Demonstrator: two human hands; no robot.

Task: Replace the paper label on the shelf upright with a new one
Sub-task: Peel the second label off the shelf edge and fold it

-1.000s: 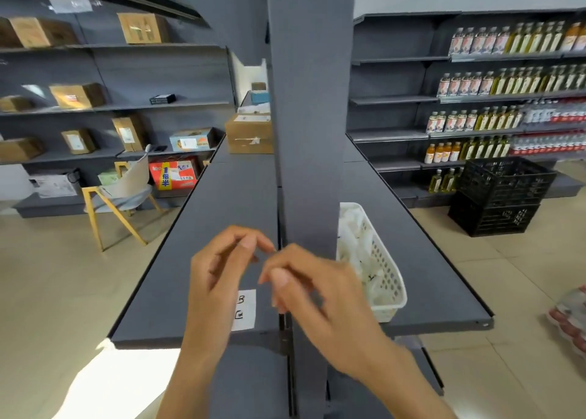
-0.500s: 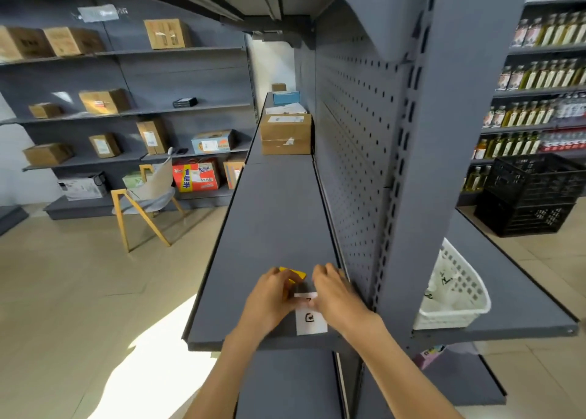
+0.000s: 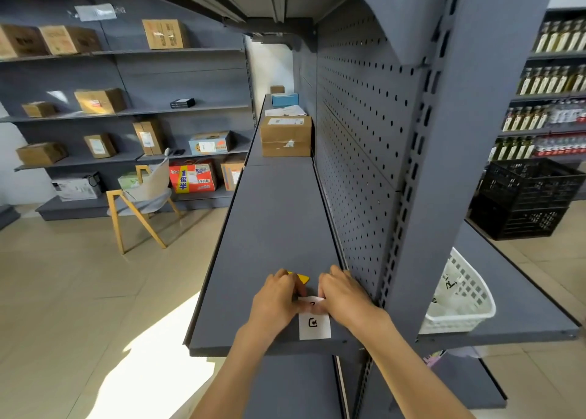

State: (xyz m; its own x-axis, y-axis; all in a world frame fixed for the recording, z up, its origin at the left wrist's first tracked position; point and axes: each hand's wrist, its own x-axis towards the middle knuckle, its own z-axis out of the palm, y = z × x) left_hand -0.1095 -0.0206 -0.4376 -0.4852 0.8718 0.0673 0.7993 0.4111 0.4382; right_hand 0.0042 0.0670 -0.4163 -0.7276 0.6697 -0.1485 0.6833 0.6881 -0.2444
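Both hands met over a white paper label (image 3: pixel 314 323) lying flat on the grey shelf (image 3: pixel 272 215) near its front edge, just left of the slotted upright (image 3: pixel 444 165); left hand (image 3: pixel 279 301) and right hand (image 3: pixel 344 293) pinched its far end, fingers (image 3: pixel 312 307) closed on the paper. Ran lengthwise front to back, rectangular, with a small black hand-drawn mark on the bare near half and another partly hidden under the fingertips. Showed a yellow scrap (image 3: pixel 300 278) just beyond the left hand.
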